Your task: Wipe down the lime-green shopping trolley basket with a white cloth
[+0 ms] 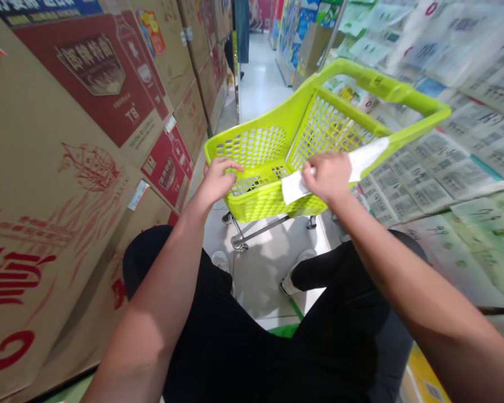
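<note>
A lime-green plastic shopping cart (pixel 256 202) on metal castors stands between my knees, its lattice basket holding nothing that I can see. My left hand (pixel 222 178) is hooked over the rim at the basket's left corner, fingers bent inward. My right hand (pixel 331 174) is closed on a white cloth (pixel 369 158), which lies flat along the basket's near right rim. One end of the cloth sticks out left of the fist, and the other stretches toward the handle (pixel 386 92). The fingertips of my right hand are partly hidden.
Stacked cardboard cartons (pixel 92 73) wall the left side. On the right rise piles of plastic-wrapped packs (pixel 445 157). A tiled aisle (pixel 258 73) runs ahead, with a person's trouser leg (pixel 242 33) at its left. A green seat edge (pixel 283 330) shows beneath me.
</note>
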{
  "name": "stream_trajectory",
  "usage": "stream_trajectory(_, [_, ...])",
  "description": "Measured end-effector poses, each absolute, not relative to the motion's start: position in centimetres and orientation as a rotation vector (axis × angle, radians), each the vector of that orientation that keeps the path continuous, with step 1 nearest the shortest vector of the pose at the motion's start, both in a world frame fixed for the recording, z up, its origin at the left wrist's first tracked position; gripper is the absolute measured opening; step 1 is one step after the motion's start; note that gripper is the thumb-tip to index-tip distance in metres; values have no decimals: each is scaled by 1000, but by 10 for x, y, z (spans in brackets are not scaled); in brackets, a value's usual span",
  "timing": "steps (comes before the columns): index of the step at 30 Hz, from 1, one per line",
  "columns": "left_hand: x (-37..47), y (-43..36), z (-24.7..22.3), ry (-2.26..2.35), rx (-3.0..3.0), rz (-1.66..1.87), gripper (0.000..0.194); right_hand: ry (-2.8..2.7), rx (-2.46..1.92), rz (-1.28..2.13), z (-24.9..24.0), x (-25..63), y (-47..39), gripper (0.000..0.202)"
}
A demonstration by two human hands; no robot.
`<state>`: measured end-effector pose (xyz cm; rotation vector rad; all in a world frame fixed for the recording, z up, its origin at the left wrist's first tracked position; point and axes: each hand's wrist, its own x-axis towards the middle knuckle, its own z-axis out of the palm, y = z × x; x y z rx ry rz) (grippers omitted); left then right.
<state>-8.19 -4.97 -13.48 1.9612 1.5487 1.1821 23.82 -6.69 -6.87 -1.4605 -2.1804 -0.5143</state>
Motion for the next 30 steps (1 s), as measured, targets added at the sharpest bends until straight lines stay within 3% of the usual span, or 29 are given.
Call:
stream_trajectory(4, [-69,-50,-137,1523,1876,1242,46,-2299,-1233,-366,-97,138,-112,47])
stream_trajectory(7, [-81,-50,-134,1454,1900,1195,44,-2444,-1100,-377,-100,119,-121,51])
stream_trajectory(13, [-114,-50,-124,1302,2010,1045,36,-2325,-1404,-471,-64,251,-66,51])
stream_trajectory(17, [-101,-53,-129,1388,1890,1231,36,-2098,-1497,-503,-51,314,-39,40])
stream_trajectory(21, [-72,-53,-136,1506,1716,1439,33,-1960,-1513,-437,-78,250,-64,39])
stream_trajectory(26, [-67,-47,-137,1524,1795,1397,30,-2246,-1312,-259,-114,133,-126,45])
stream_trajectory(30, [-91,-41,-136,1419,1921,1200,33,-2398,-1173,-214,-112,173,-119,53])
